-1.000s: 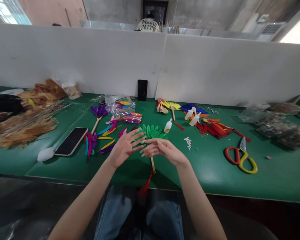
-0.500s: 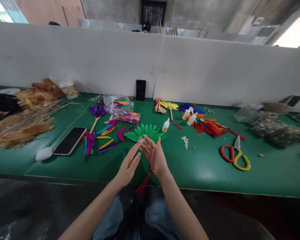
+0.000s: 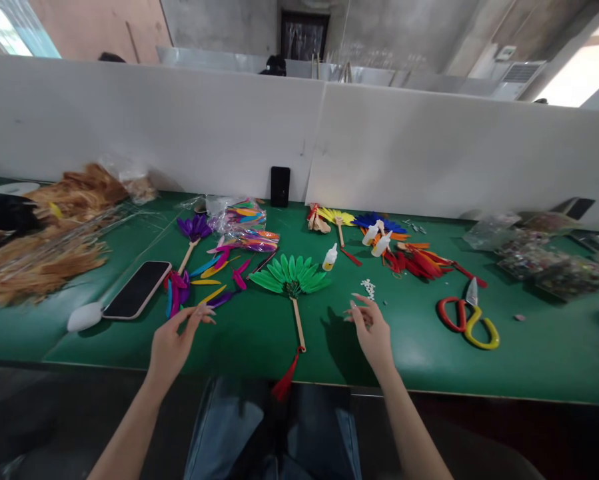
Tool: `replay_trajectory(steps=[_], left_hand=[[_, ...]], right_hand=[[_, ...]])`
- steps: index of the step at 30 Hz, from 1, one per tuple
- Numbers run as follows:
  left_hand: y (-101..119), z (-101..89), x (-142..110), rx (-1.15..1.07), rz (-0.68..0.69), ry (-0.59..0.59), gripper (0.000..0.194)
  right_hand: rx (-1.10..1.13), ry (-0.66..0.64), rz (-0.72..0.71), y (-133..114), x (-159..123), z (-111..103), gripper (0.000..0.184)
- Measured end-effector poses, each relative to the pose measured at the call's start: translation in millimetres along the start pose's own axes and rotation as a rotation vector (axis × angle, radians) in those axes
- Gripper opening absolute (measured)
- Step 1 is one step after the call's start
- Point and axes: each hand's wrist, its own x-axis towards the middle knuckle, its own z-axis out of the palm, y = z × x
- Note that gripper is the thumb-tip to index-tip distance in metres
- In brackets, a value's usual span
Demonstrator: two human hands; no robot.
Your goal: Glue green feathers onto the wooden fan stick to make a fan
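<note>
A green feather fan (image 3: 295, 275) lies flat between my hands. Its pale wooden handle (image 3: 298, 325) points towards me, and a red tassel (image 3: 286, 380) hangs from it over the table edge. My left hand (image 3: 174, 343) is left of the fan, just on the near side of loose yellow and purple feathers (image 3: 219, 298), its fingers loosely bent and holding nothing I can see. On the other side, my right hand (image 3: 373, 333) hovers with fingers apart, casting a shadow, near small white beads (image 3: 368, 289). A small glue bottle (image 3: 330, 257) stands beyond the fan.
Scissors (image 3: 469, 317) with red and yellow handles lie at right, near bagged beads (image 3: 554, 263). Further back are more glue bottles (image 3: 376, 237) and red feathers (image 3: 422, 260). Left are a phone (image 3: 137, 290), a purple feather fan (image 3: 194, 230) and brown fibre (image 3: 74, 220). A white partition (image 3: 179, 127) closes the back.
My hands, close together over the green fan before, have moved apart to either side. The fan's handle and centre now show.
</note>
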Motion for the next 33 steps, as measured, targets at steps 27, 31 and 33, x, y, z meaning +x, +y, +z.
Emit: replay_trajectory(steps=[27, 31, 33], left_hand=[[-2, 17.5, 14, -0.004, 0.062, -0.095, 0.035], [-2, 19.1, 12, 0.02, 0.069, 0.015, 0.036], [-1, 17.2, 11, 0.024, 0.041, 0.048, 0.034]], right_hand=[[-0.249, 0.437, -0.046, 24, 24, -36, 0.042], [-0.248, 0.473, -0.045, 27, 21, -35, 0.045], [-0.265, 0.483, -0.055, 27, 20, -35, 0.046]])
